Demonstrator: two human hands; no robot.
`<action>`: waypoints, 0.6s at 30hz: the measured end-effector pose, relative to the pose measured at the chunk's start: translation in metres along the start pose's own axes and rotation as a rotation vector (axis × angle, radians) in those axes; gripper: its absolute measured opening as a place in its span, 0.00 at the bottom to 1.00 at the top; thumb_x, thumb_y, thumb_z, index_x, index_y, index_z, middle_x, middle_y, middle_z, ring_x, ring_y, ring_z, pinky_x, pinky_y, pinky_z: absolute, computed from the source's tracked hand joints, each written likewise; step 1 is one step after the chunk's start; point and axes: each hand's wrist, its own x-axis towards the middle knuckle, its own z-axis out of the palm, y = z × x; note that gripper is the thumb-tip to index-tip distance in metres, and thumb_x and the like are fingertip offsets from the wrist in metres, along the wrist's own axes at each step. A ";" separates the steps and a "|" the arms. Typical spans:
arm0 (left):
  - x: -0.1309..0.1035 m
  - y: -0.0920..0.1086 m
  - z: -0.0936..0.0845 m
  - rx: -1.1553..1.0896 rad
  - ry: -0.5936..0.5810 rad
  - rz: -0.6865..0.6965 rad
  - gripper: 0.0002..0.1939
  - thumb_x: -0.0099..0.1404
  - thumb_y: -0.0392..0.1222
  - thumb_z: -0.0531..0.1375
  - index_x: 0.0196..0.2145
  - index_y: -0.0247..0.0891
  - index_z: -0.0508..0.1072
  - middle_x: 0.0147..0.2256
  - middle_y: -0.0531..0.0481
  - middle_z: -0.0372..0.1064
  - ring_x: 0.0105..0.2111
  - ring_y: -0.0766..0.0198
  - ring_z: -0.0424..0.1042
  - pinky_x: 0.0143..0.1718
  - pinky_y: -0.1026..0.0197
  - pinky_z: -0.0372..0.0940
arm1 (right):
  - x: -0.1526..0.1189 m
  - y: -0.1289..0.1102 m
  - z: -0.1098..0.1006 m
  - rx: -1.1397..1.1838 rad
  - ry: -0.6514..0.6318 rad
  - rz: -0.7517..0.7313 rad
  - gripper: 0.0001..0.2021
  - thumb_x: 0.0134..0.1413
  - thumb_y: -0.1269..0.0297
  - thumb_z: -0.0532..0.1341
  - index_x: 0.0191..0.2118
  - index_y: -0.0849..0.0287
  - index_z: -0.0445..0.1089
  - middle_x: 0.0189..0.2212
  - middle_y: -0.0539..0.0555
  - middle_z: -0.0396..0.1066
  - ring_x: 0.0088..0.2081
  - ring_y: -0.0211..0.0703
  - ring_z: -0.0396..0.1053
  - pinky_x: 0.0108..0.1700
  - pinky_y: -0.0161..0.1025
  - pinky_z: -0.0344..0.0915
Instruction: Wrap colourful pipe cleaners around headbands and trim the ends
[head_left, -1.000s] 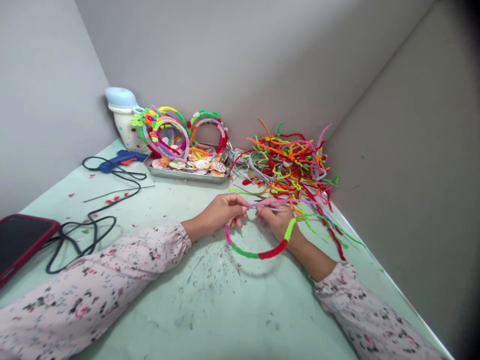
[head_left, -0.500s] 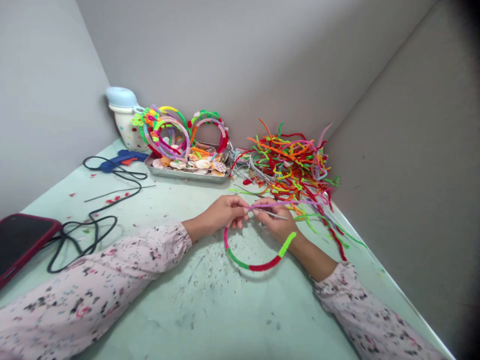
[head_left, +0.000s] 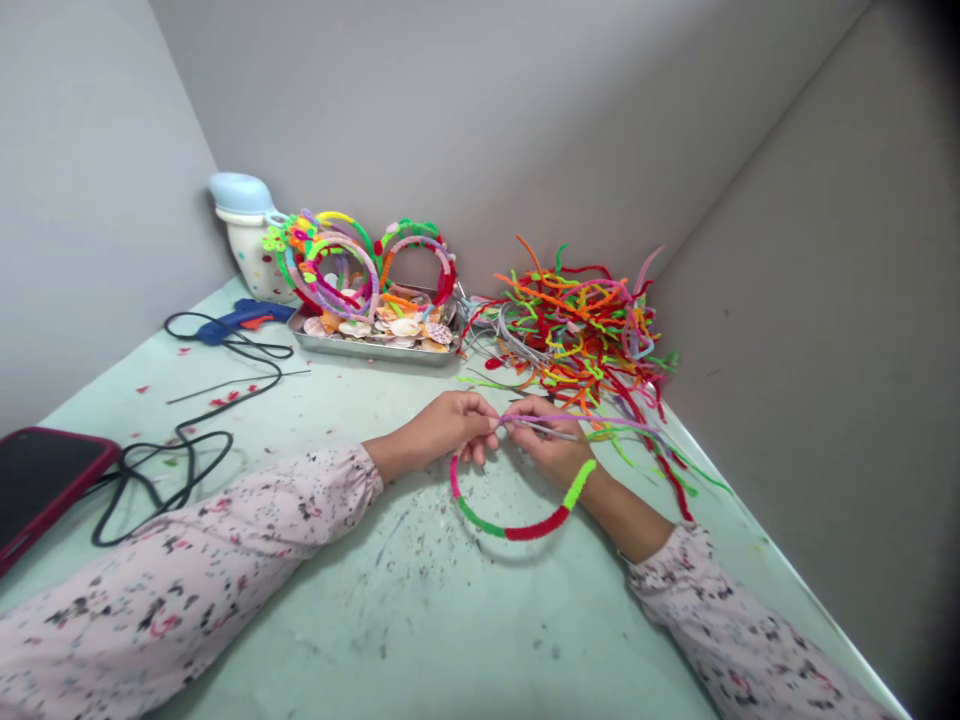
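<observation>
Between my hands is a curved headband (head_left: 536, 530) wrapped in pink, green, red and lime pipe cleaner, its bow hanging toward me. My left hand (head_left: 459, 428) pinches it near one end, where a purple pipe cleaner (head_left: 592, 419) meets the band. The thumb and forefinger of my right hand (head_left: 551, 440) close on the purple pipe cleaner right beside the left fingertips. Its loose length runs off to the right over that hand. A bare grey end (head_left: 553, 433) of the band sticks out across my right fingers. The lime end lies near my right wrist.
A tangled heap of colourful pipe cleaners (head_left: 577, 320) lies at the back right. Behind my hands, a metal tray (head_left: 375, 350) holds shells and finished headbands (head_left: 337, 270). To the left are a blue glue gun (head_left: 236, 322), black cable (head_left: 191, 430), phone (head_left: 52, 490) and white cup (head_left: 259, 250).
The headband's curve has shifted slightly right, and the purple pipe cleaner's loose length has dropped a little. Both hands keep almost the same place, still pinching.
</observation>
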 end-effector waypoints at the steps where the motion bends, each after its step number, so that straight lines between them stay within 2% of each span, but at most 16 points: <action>1: 0.000 0.000 0.000 0.005 -0.001 -0.003 0.07 0.58 0.39 0.59 0.32 0.33 0.66 0.26 0.48 0.72 0.17 0.71 0.69 0.13 0.72 0.54 | 0.000 0.000 0.000 -0.004 -0.005 -0.010 0.04 0.52 0.65 0.59 0.33 0.59 0.69 0.27 0.50 0.69 0.29 0.37 0.65 0.31 0.35 0.61; 11: 0.001 -0.001 -0.001 0.045 -0.003 -0.017 0.06 0.57 0.39 0.58 0.29 0.33 0.67 0.23 0.51 0.71 0.14 0.73 0.65 0.12 0.71 0.51 | 0.000 0.005 -0.003 0.030 -0.046 -0.118 0.06 0.53 0.62 0.59 0.33 0.58 0.71 0.29 0.53 0.70 0.31 0.42 0.67 0.32 0.38 0.62; 18: 0.000 0.001 -0.001 0.021 -0.035 -0.042 0.06 0.56 0.39 0.59 0.28 0.33 0.68 0.21 0.53 0.68 0.13 0.74 0.64 0.13 0.71 0.52 | 0.000 0.004 -0.004 -0.033 -0.053 -0.189 0.06 0.53 0.65 0.58 0.32 0.57 0.73 0.28 0.52 0.70 0.30 0.42 0.67 0.32 0.39 0.63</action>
